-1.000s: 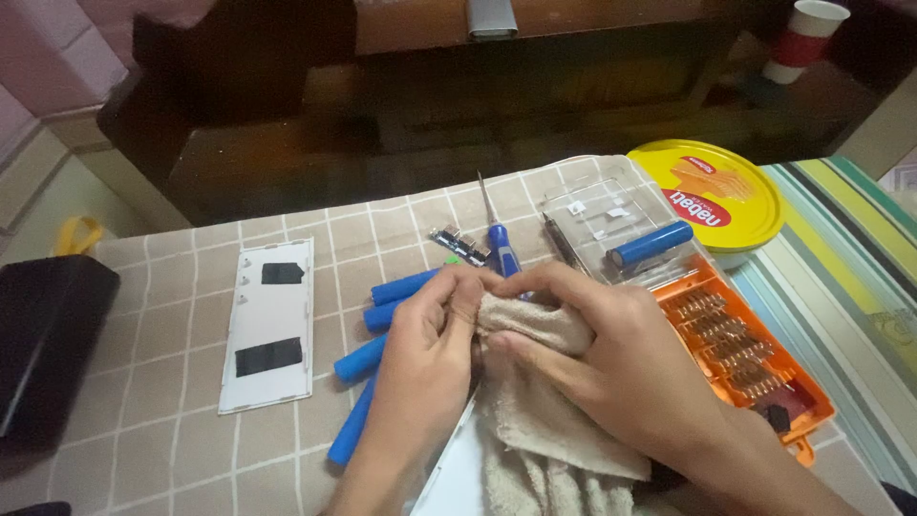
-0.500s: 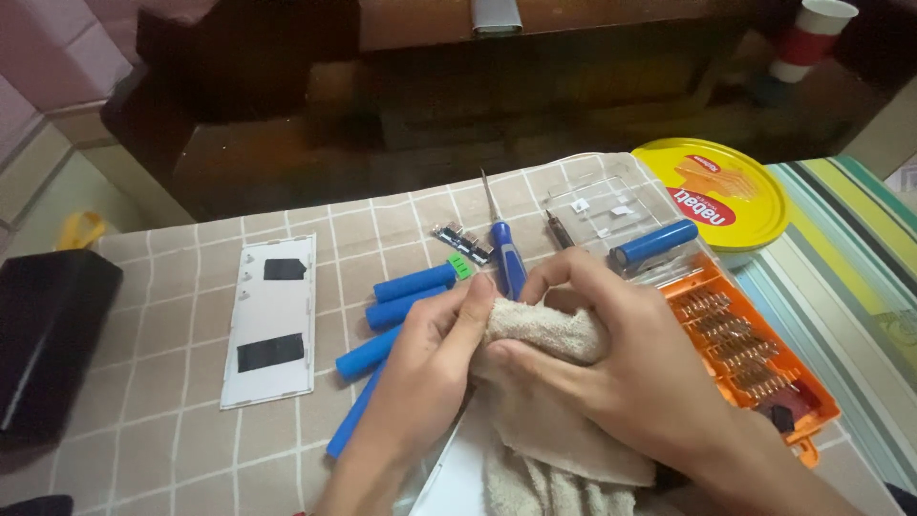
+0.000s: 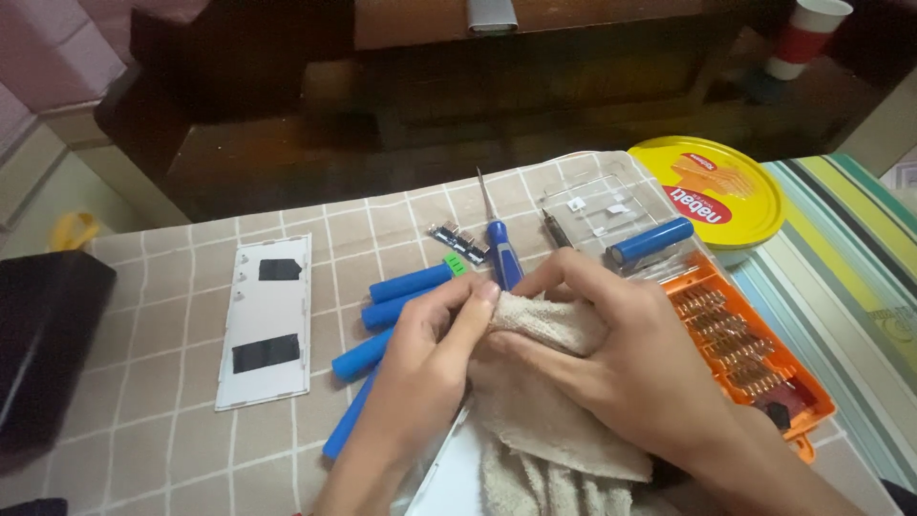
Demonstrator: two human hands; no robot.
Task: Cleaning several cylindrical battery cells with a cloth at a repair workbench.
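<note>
**Beige towel gripped in both hands**

Head view: beige terry towel (image 3: 549,401) lies bunched at the near edge of the counter (image 3: 172,382), which is covered in a tan checked cloth. The left hand (image 3: 430,354) pinches the towel's upper corner, its fingers (image 3: 473,306) curled onto the fabric. The right hand (image 3: 621,358) lies over the towel from the right, fingers clenched around the same fold, so the two hands meet at the top of the cloth. What is wrapped inside cannot be told.

Just left of the hands lie several blue cells (image 3: 396,296), partly hidden by the left wrist. A blue screwdriver (image 3: 501,248) points away, just beyond the fingertips, with a small circuit board (image 3: 458,244) beside it. Further left rests a white panel (image 3: 266,330) with two black patches. To the right sits an orange bit case (image 3: 755,358), its clear lid (image 3: 602,210) open and carrying another blue cell (image 3: 652,241). A yellow tin lid (image 3: 712,191) lies behind it.
</note>
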